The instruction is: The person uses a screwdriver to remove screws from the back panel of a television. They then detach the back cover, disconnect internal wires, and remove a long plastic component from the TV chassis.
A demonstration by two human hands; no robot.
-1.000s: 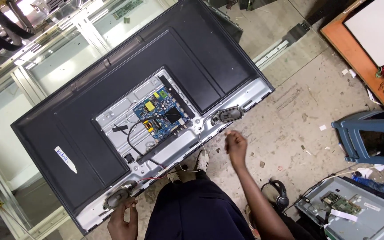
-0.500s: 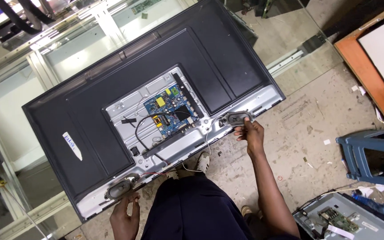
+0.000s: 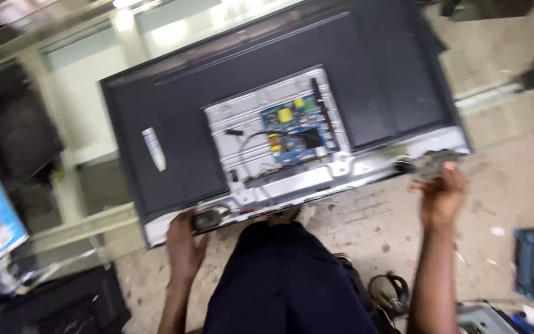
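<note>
Left hand [image 3: 183,241] gripped left speaker [image 3: 210,218] | right hand [image 3: 443,192] closed on right speaker [image 3: 431,162] | step: freeing speakers from television back [image 3: 174,136] | next probably called for a gentle lift, minding wires.

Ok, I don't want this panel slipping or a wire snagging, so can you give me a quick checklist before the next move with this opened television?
1. Left hand on the television at its lower left corner, beside the speaker: ok.
2. Right hand at the lower right corner, fingers around the right speaker: ok, though blurred.
3. Circuit board exposed, back cover off that middle section: ok.
4. Black wire from the board free of both hands: ok.
5. Speaker leads connected or loose: cannot tell.
6. Floor under the lower edge free of debris: not ok, small scraps lie there.
</note>
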